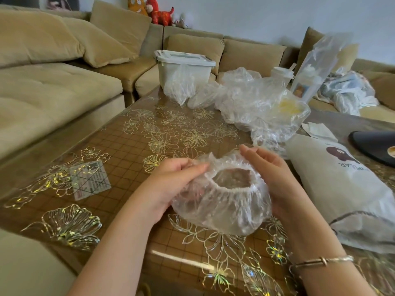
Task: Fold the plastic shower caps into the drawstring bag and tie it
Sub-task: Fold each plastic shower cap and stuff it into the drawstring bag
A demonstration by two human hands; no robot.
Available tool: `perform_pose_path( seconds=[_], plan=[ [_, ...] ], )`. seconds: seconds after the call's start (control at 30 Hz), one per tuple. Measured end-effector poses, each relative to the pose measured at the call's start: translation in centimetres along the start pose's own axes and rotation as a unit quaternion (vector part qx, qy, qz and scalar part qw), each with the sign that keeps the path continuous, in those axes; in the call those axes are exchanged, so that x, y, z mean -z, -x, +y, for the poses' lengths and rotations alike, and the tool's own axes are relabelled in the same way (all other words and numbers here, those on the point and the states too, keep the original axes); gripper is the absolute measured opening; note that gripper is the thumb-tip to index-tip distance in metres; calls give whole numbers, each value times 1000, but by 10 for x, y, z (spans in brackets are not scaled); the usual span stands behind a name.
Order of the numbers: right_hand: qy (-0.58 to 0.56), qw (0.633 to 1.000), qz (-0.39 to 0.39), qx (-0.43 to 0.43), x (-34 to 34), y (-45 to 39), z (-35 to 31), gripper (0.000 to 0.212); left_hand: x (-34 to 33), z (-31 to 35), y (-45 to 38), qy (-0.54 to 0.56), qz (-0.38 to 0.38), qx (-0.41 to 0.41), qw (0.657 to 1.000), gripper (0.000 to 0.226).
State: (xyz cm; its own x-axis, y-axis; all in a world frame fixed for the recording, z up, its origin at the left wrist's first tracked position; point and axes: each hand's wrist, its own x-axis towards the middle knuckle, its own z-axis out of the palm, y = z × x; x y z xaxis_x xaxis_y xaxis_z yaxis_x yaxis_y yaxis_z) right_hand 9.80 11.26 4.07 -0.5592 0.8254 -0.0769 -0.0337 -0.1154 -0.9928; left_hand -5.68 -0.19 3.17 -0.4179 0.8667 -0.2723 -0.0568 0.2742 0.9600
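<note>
While I watch through the head camera, both hands sit low in the middle of the frame with one clear shower cap (222,201) between them, lifted just above the table (119,150). My left hand (171,184) pinches the gathered rim on its left side, thumb over fingers; my right hand (271,178) cups the cap's right side with the fingers nearly straight, so I read it as supporting more than gripping. The cap's elastic mouth faces up and slightly away. At the right edge of the frame lies the white drawstring bag (342,189), flat on the table, its dark cord looping at the lower right. Behind the hands, centre right, a heap of loose caps (256,103) crowds the far side of the table, with a yellowish item showing through the plastic. A lidded white storage box (183,65) stands upper centre, a crumpled clear bag (179,86) leaning on its front. A small printed card (89,180) lies under the tabletop's clear cover at left. A beige sofa (53,71) wraps around behind, and a thin bracelet (320,260) circles the right wrist.
</note>
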Motion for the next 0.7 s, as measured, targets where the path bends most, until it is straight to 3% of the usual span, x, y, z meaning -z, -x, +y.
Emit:
perform_pose_path(
  seconds=[0.1, 0.2, 0.33, 0.4, 0.47, 0.6, 0.67, 0.7],
  plan=[
    [95, 994, 59, -4, 3, -1, 5, 33, -1, -3, -4, 26, 70, -53, 996, 10],
    [80, 995, 67, -4, 7, -2, 8, 15, 3, -6, -9, 16, 119, -110, 987, 5],
    [46, 994, 94, 20, 6, -4, 9, 20, 7, -11, -12, -50, 194, -142, 969, 14],
    [102, 985, 129, 44, 7, -6, 11, 25, 10, -12, -11, -131, 244, -156, 948, 20],
    [242, 952, 167, 81, 9, -8, 16, 28, 14, -16, -9, -186, 275, -164, 929, 22],
    [501, 840, 172, 118, 4, -8, 23, 29, 19, -23, -4, -364, 278, -141, 878, 35],
    [577, 794, 154, 110, 5, -9, 28, 34, 21, -25, -4, -407, 272, -139, 861, 46],
    [580, 792, 144, 126, 6, -9, 29, 34, 20, -25, -4, -406, 270, -153, 859, 47]
  ],
)
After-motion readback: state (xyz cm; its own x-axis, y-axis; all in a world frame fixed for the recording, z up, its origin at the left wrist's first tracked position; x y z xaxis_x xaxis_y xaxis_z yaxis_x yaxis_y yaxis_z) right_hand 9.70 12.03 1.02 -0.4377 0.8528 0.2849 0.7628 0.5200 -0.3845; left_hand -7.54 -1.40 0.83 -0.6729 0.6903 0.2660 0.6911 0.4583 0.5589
